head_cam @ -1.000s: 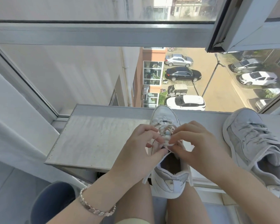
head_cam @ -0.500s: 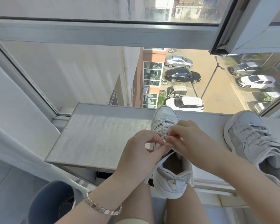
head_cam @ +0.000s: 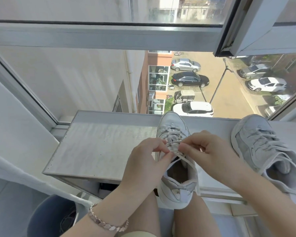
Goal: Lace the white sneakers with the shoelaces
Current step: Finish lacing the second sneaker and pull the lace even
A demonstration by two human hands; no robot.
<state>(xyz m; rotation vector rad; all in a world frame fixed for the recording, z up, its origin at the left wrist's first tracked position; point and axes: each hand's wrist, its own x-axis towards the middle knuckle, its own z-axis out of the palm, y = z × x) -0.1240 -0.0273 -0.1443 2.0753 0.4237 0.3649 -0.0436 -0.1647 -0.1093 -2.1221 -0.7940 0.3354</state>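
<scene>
Hands had drawn slightly apart since half a second earlier, when the fingertips were bunched over the upper eyelets. Left hand and right hand each kept a pinching grip on the shoelace, with a short strand pulled taut between them above the tongue. Centre sneaker rested on the counter, heel overhanging toward the person, lower rows already crossed. Second sneaker lay well to the right, apparently laced, untouched. Assessment: an upper crossing was being tightened, and only the topmost eyelets seemed outstanding.
</scene>
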